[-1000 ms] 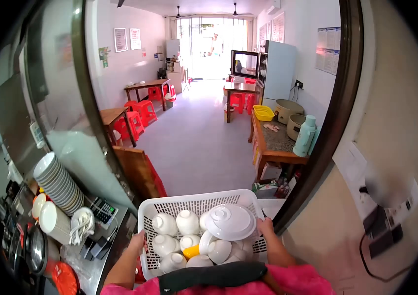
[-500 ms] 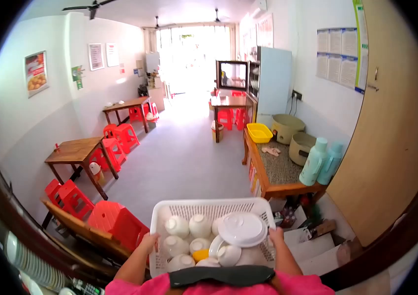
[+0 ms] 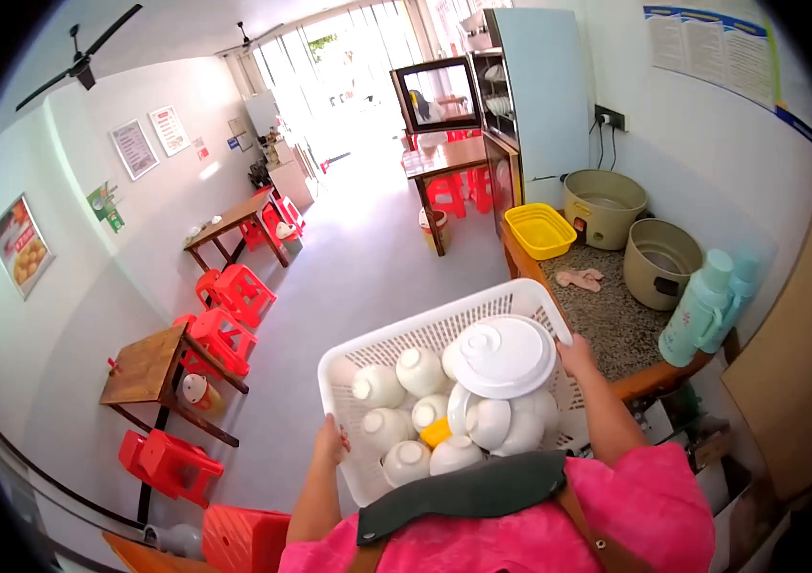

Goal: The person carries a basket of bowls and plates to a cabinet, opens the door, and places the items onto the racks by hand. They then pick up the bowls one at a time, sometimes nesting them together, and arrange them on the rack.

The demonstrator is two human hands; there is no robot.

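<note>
A white slotted plastic basket [image 3: 416, 331] is held in front of my body, tilted with its right side farther forward. My left hand [image 3: 331, 441] is closed on its left side and my right hand [image 3: 576, 356] grips its right rim. Inside lie several white bowls [image 3: 420, 371], a round white lid [image 3: 504, 355] on top at the right, and something yellow [image 3: 436, 433] among the bowls. The fingertips of both hands are partly hidden by the basket.
At right, a stone-topped counter [image 3: 607, 320] holds a yellow basin [image 3: 540, 231], two pots [image 3: 605, 205] and two thermos flasks [image 3: 699, 310]. Wooden tables [image 3: 145, 368] and red stools [image 3: 172, 465] stand left. An open-doored cabinet [image 3: 542, 105] stands ahead.
The view has turned and moved nearer the counter. The basket, still in both hands, has risen, shifted right in view and tilted, its right end now beside the counter's edge.
</note>
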